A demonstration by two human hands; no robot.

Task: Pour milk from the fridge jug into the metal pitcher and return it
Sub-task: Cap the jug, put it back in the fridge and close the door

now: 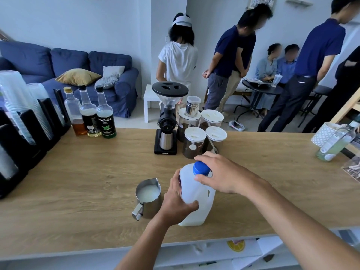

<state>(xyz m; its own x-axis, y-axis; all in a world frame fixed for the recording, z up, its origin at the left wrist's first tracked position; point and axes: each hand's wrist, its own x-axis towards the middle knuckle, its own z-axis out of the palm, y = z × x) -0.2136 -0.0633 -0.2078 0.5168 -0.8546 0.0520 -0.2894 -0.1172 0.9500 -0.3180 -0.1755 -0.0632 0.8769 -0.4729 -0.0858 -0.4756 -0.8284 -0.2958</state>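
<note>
A white plastic milk jug (196, 199) stands upright on the wooden counter (78, 182), near its front edge. My left hand (176, 201) wraps around the jug's left side. My right hand (220, 172) has its fingers closed around the blue cap (201, 168) on the jug's neck. Just left of the jug sits the metal pitcher (148, 199) with milk inside, its handle turned toward me and its spout pointing away.
Behind the jug stand a black coffee grinder (167, 117) and several lidded jars (202, 131). Three syrup bottles (91, 112) and stacked cups in black holders (21, 121) line the left. A clear bottle (335, 143) stands at the right. Several people stand beyond the counter.
</note>
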